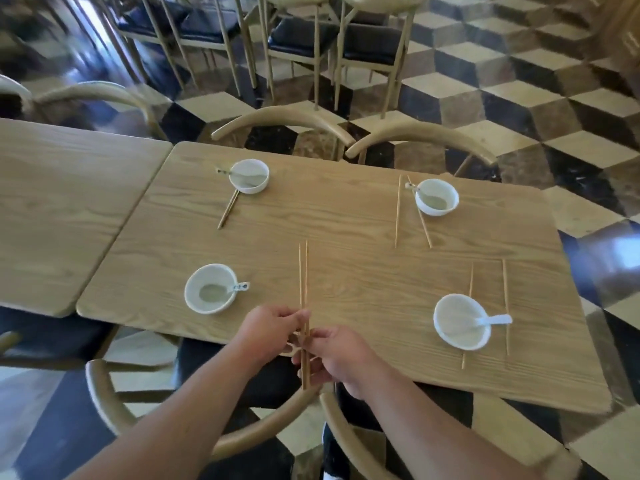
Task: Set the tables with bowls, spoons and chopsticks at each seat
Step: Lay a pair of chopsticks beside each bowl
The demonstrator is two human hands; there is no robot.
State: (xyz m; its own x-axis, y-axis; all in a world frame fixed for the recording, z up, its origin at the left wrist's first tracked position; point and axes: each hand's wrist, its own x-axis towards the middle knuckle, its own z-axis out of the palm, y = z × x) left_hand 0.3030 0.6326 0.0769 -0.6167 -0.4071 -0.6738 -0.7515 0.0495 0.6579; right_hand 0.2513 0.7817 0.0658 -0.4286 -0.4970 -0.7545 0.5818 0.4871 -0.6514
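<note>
Surface: wooden table [346, 216], four bowls set.
Left hand [268, 329]: chopsticks [303, 289] pinched by curled fingers.
Right hand [334, 355]: lower ends gripped, forearm angled inward.

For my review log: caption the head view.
Left hand and right hand hold thin wooden chopsticks over a wooden table with four white bowls.

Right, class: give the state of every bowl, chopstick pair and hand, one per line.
Far left bowl: upright, spoon inside.
Far right bowl: upright, spoon inside.
Near left bowl: upright, spoon inside.
Near right bowl: upright, spoon inside.
Far left chopsticks: lying together.
Far right chopsticks: lying splayed.
Near right chopsticks: lying apart.
Held chopsticks: together, in both hands.
Left hand: gripping held chopsticks.
Right hand: gripping held chopsticks.
</note>
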